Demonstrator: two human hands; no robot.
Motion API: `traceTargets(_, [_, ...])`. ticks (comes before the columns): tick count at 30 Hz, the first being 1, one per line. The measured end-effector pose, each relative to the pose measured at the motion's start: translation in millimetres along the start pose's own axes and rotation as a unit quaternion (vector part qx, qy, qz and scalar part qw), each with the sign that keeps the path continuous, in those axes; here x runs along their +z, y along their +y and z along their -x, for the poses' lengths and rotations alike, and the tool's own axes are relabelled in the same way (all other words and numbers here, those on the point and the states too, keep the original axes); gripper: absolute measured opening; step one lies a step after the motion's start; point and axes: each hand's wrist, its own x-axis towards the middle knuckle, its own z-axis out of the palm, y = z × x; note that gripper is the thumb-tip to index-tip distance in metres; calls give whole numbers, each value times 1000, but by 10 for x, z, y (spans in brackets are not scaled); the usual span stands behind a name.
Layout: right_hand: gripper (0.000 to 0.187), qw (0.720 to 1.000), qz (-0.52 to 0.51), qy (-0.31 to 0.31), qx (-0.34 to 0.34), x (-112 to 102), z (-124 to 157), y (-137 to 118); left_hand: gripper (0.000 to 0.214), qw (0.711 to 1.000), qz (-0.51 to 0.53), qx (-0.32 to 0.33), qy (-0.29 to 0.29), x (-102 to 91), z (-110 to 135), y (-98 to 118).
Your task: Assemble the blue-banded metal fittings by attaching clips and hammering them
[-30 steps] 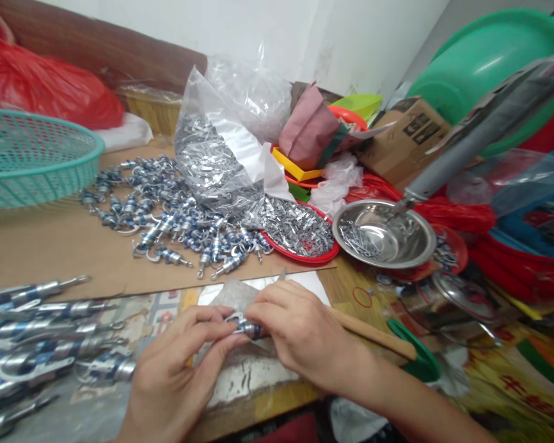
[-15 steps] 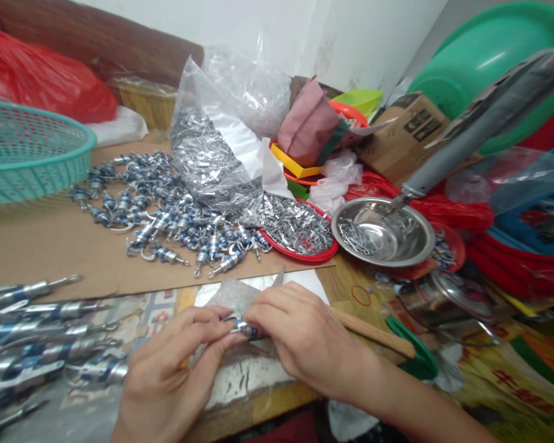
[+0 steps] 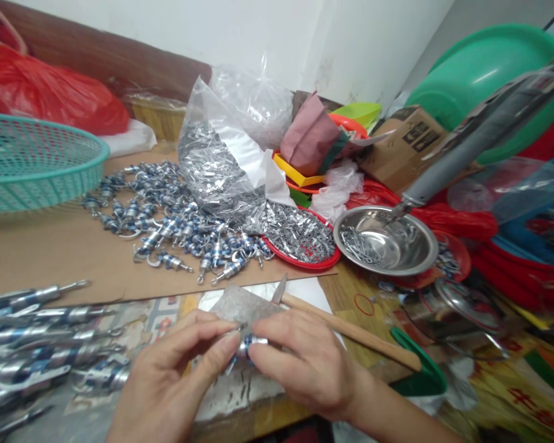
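Held at the fingertips of my right hand (image 3: 305, 360) is a small blue-and-silver metal fitting (image 3: 245, 347), partly covered by the fingers. My left hand (image 3: 178, 369) is pinched closed right beside it, thumb against forefinger. A tiny greyish bit shows at those fingertips, too small to name. Both hands are above a grey metal plate (image 3: 235, 303) near the table's front edge. Behind my right hand lies a hammer (image 3: 355, 332) with a wooden handle, its pointed metal head towards the plate.
Larger blue-and-silver fittings (image 3: 50, 335) lie in rows at left. A heap of similar fittings (image 3: 166, 221) covers the cardboard (image 3: 41, 258). Beyond are a plastic bag of metal clips (image 3: 212, 166), a red plate (image 3: 305, 266) of clips, a steel bowl (image 3: 383, 267) with pins, and a green basket (image 3: 41, 191).
The fitting has turned and now sits in my right fingers, while my left fingertips have shifted slightly up off it. The whole view has moved a little, so the things appear lower.
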Motion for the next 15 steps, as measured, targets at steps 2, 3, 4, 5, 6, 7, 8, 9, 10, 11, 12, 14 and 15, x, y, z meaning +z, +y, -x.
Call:
traceTargets(2, [15, 999, 24, 12, -28, -2, 9, 14, 10, 1000, -20, 15, -19, -36, 16, 8])
traceTargets(3, [16, 999, 26, 17, -29, -6, 11, 18, 10, 999, -30, 28, -28, -56, 29, 1])
traceTargets(4, [17, 999, 22, 22, -25, -9, 13, 20, 9, 998, -37, 37, -36, -78, 43, -12])
traceTargets(5, [19, 999, 12, 27, -19, -10, 17, 18, 9, 997, -41, 41, -41, -100, 58, -31])
traceTargets(6, [21, 999, 0, 30, -12, -9, 23, 14, 9, 997, -44, 38, -46, -121, 70, -51])
traceTargets(7, [21, 999, -13, 33, -4, -6, 30, 6, 9, 997, -44, 30, -52, -139, 80, -70])
traceTargets(8, [20, 999, -26, 35, 7, 0, 37, -5, 9, 997, -42, 18, -62, -153, 84, -85])
traceTargets(9, [17, 998, -41, 39, 21, 7, 43, -18, 10, 996, -34, 2, -76, -162, 84, -93])
traceTargets(10, [15, 997, -58, 41, 37, 13, 46, -34, 11, 995, -21, -17, -92, -164, 80, -93])
traceTargets(11, [13, 995, -76, 43, 55, 20, 47, -52, 11, 993, -3, -38, -111, -159, 72, -87])
traceTargets(12, [12, 992, -95, 45, 73, 25, 46, -70, 13, 989, 18, -62, -130, -147, 65, -75])
traceTargets(14, [10, 987, -120, 48, 96, 33, 41, -106, 13, 980, 79, -111, -143, -107, 59, -44])
traceTargets(15, [10, 986, -121, 49, 101, 35, 40, -122, 13, 975, 116, -135, -135, -81, 64, -29])
